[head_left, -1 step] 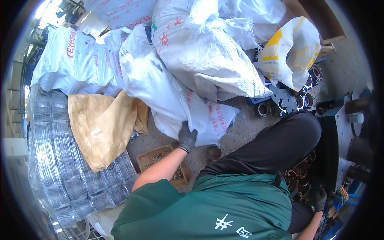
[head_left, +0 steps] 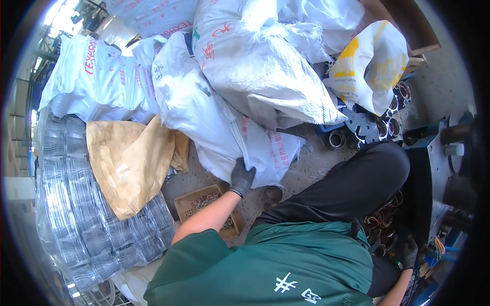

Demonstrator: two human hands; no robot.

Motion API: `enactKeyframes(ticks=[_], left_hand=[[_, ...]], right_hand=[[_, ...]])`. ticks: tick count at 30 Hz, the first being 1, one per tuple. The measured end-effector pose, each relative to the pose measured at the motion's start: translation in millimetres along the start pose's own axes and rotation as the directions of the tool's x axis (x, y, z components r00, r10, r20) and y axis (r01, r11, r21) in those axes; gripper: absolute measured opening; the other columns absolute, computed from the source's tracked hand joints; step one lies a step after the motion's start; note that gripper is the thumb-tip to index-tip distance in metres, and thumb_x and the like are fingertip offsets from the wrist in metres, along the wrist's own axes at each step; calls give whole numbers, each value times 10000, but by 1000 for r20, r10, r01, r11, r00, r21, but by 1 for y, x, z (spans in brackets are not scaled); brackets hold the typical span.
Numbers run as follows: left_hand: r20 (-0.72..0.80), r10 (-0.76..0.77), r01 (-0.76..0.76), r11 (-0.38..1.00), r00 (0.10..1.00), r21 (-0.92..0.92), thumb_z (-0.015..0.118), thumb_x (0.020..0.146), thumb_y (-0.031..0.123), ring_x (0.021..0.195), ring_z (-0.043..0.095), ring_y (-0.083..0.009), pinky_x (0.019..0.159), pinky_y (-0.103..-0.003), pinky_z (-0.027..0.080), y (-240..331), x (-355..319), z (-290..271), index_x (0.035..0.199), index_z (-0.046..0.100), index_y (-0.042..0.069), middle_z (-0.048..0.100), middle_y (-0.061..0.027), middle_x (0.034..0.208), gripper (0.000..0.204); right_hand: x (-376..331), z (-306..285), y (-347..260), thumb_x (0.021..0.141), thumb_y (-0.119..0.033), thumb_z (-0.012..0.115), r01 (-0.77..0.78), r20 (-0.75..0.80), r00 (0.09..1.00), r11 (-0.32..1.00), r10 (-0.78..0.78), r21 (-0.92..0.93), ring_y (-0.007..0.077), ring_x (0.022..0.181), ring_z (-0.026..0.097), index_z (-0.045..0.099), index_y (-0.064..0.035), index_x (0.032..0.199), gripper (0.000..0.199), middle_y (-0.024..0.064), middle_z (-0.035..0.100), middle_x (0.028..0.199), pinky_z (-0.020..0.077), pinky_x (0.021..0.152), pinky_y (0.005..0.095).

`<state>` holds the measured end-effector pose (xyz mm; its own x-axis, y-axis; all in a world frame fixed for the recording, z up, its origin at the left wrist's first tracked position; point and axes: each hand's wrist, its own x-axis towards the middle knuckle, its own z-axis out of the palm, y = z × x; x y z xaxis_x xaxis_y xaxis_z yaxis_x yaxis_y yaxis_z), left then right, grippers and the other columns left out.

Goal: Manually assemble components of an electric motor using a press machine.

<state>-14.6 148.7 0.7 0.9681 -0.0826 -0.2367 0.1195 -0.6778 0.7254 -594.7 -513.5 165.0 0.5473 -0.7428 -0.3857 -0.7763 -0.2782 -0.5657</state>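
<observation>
My left hand (head_left: 242, 176), in a dark grey glove, is closed on the lower edge of a white woven sack (head_left: 196, 102). The sack sags in folds above the hand, and red print shows on its right part. Most of the fingers are hidden in the fabric. Far to the lower right, my right hand (head_left: 409, 253), also gloved, rests beside a dark machine edge and a bundle of wires (head_left: 438, 247). Its fingers are partly hidden, so its grip is unclear.
Bulging white sacks (head_left: 265, 71) fill the far side. Brown paper (head_left: 127, 163) lies over plastic-wrapped stacked metal parts (head_left: 76, 204) on the left. A cardboard box of small pieces (head_left: 237, 222) sits below my left forearm. Metal rings (head_left: 337, 139) and a machine (head_left: 434, 173) stand right.
My left hand has shifted slightly right and toward me, drawing the sack's edge with it. The right hand stays in place.
</observation>
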Motion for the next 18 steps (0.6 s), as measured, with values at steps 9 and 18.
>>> enactKeyframes(ticks=[9,18], left_hand=[[367,162,-287,903,916,319,835,847,302,1148,624,-435,1026,-493,522,-28,-90,58,1297,624,-22,621,-262,1281,593],[610,-403,623,757,682,-197,654,969,130,900,729,-320,732,-435,597,-22,-49,151,1268,614,-23,725,-186,1090,339]], right_hand=[[-1,-2,2,938,-52,649,83,-75,992,982,-97,-171,248,1087,705,682,86,1247,340,155,757,1162,538,990,367],[-29,-2,-6,923,-31,673,-30,-225,974,989,-4,-148,194,920,687,695,54,1077,177,108,742,985,548,848,347]])
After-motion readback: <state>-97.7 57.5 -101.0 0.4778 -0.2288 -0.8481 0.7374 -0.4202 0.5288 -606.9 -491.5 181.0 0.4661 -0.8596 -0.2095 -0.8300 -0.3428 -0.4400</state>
